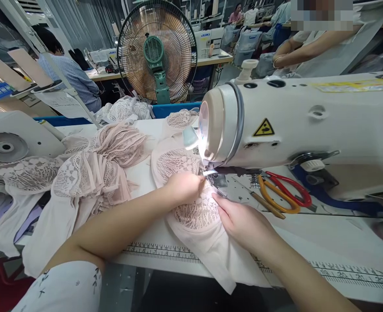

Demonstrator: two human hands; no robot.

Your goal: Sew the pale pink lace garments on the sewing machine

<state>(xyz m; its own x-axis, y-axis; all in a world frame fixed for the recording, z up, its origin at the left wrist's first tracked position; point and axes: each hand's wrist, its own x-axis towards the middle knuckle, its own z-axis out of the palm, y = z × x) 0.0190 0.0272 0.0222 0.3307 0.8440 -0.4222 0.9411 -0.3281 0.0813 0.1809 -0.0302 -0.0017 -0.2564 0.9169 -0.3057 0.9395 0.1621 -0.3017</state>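
Observation:
A pale pink lace garment (196,214) lies under the lit needle area of a white sewing machine (292,117). My left hand (185,188) is closed on its upper part, just left of the presser foot, with the fingertips partly hidden. On the right, my right hand (240,221) pinches the edge of the same garment between thumb and fingers, below the foot. The lower panel of the fabric hangs over the table's front edge. More lace shows behind my left hand, beneath the machine head.
Orange-handled scissors (277,195) and red-handled scissors (295,186) lie right of the needle. Piled lace garments (93,173) cover the left side. A large fan (157,52) stands behind the table (158,242). Other people sit or stand at the back.

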